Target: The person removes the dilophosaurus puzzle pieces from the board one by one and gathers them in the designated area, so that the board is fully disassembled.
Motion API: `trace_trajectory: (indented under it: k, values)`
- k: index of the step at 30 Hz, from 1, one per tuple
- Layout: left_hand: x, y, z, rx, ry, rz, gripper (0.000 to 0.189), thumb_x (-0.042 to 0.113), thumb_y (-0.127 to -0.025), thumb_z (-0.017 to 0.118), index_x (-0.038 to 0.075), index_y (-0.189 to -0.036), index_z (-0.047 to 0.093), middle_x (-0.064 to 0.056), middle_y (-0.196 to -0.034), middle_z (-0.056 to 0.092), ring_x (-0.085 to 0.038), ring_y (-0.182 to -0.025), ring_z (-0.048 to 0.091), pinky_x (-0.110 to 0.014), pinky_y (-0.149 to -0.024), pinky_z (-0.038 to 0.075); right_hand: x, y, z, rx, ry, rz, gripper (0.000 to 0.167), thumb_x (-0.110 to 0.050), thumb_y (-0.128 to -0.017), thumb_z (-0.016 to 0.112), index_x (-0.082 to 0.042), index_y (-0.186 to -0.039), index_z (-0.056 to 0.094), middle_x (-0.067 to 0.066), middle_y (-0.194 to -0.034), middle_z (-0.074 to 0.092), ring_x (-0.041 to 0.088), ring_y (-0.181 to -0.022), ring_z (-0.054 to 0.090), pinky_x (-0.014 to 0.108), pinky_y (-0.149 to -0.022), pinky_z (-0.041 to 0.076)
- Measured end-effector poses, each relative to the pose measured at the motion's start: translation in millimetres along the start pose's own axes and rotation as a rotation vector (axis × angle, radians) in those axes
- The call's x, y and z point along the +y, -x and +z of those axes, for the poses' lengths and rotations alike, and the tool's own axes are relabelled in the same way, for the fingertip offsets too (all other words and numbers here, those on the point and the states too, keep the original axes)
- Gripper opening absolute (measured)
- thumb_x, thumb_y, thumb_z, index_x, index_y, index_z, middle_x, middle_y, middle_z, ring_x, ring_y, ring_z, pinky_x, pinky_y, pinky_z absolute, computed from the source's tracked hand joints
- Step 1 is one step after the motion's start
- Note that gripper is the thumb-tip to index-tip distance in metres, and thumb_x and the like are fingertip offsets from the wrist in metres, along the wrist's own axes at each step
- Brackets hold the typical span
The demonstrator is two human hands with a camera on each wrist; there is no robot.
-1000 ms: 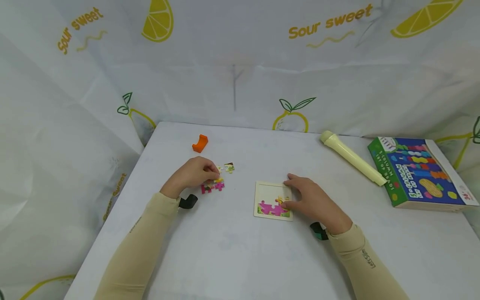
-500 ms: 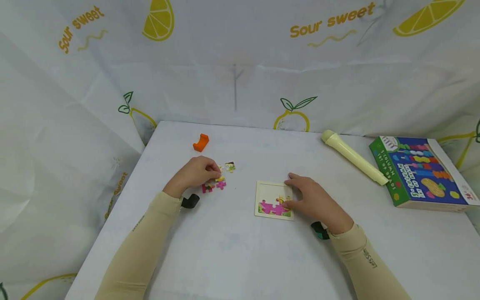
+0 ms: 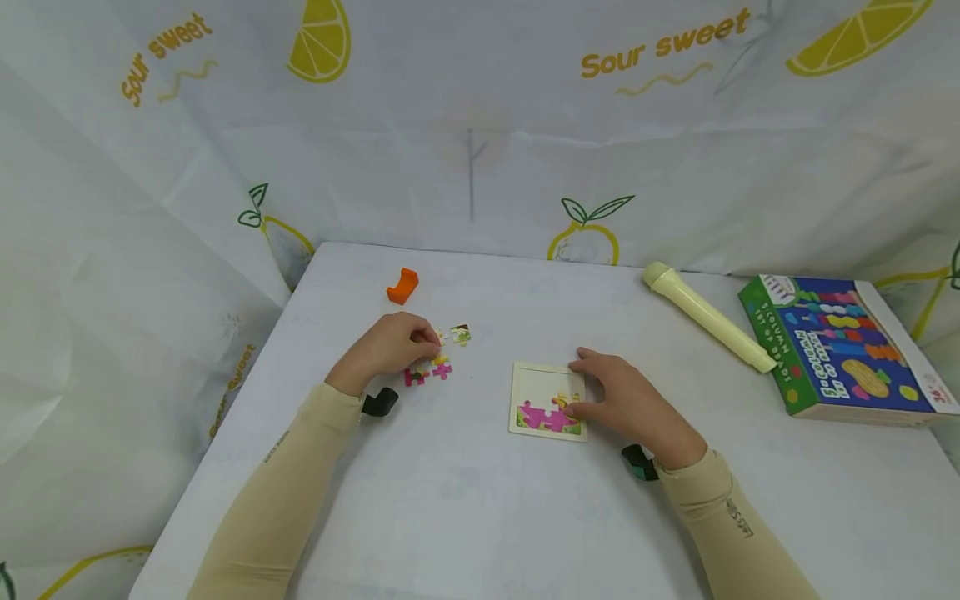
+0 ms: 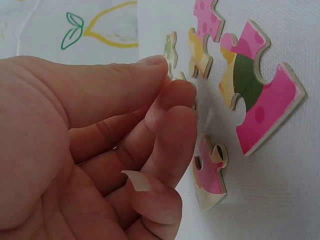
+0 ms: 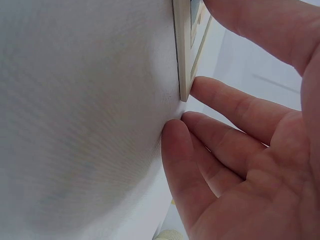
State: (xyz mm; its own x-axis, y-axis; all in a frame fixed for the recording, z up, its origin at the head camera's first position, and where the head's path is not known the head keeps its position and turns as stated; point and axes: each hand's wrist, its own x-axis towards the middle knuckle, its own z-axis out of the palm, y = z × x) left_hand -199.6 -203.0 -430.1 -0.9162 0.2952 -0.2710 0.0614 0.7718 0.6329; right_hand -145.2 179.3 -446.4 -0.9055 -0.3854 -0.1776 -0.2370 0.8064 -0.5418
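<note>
My left hand [image 3: 393,343] is over a cluster of loose jigsaw pieces at the left. In the left wrist view, its thumb and forefinger tips meet right beside a mostly hidden piece; I cannot tell whether they pinch it. A pink, yellow and green puzzle piece [image 4: 260,90] lies near those fingertips, and a smaller pink piece [image 4: 212,170] lies lower. My right hand [image 3: 630,400] rests at the right side of a square puzzle tray [image 3: 525,372], thumb over its lower right part and extended forefinger touching the edge. Pink fitted pieces [image 3: 546,418] fill the tray's lower part.
An orange curved block [image 3: 402,286] stands beyond the left hand. A pale yellow microphone-shaped tube [image 3: 708,317] lies at the back right, close to a blue and green bead-set box [image 3: 847,346]. White printed cloth [image 3: 480,150] hangs behind the table.
</note>
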Motion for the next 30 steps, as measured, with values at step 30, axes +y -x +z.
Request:
trace_trajectory:
  k: [30]
  values:
    - [138.1,-45.2,111.3,-0.206,-0.217,0.327,0.014,0.029,-0.103,0.074,0.018,-0.095,0.077,0.009,-0.083,0.07,-0.007,-0.069,0.06,-0.022,-0.063,0.048,12,2.0,-3,-0.016,-0.081,-0.072,0.074,-0.022,-0.083,0.094,0.0,-0.147,0.063,0.025,-0.169,0.043,0.049,-0.157,0.04,0.065,-0.124,0.036]
